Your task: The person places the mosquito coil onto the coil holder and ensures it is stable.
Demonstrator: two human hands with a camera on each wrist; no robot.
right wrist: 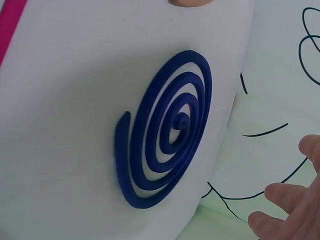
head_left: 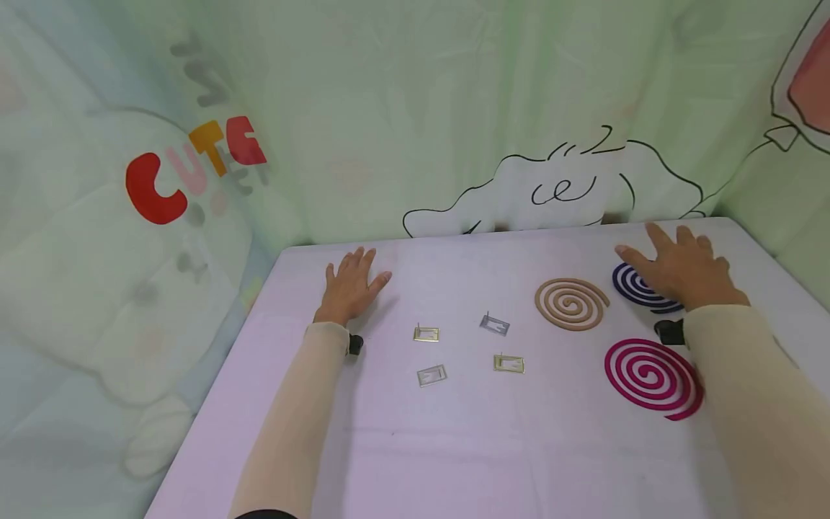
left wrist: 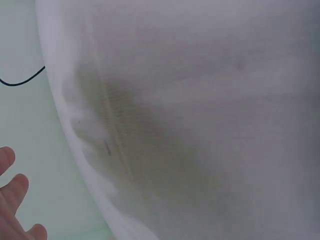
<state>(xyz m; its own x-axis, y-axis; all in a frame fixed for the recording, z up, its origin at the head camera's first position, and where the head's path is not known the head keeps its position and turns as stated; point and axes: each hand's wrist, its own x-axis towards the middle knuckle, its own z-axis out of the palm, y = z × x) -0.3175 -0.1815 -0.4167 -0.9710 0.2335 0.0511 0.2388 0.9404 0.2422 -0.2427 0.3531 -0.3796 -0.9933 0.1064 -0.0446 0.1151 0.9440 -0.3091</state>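
Note:
My left hand (head_left: 351, 285) hovers near the back left of the white table with its fingers spread, holding nothing. In the head view my right hand (head_left: 689, 268) reaches over a dark blue spiral coil (head_left: 625, 282) at the back right and hides part of it. The right wrist view shows that whole blue coil (right wrist: 152, 130) flat on the table, with fingertips (right wrist: 285, 196) apart from it. Left of it lies a tan coil (head_left: 570, 303). A magenta coil (head_left: 648, 373) lies nearer, beside the right forearm.
Several small metal pieces, rectangular frames with a thin pin, lie mid-table: two gold ones (head_left: 426, 339) (head_left: 509, 370) and two silver ones (head_left: 495, 329) (head_left: 431, 381). A printed curtain (head_left: 363, 130) hangs behind the white table (head_left: 467, 447).

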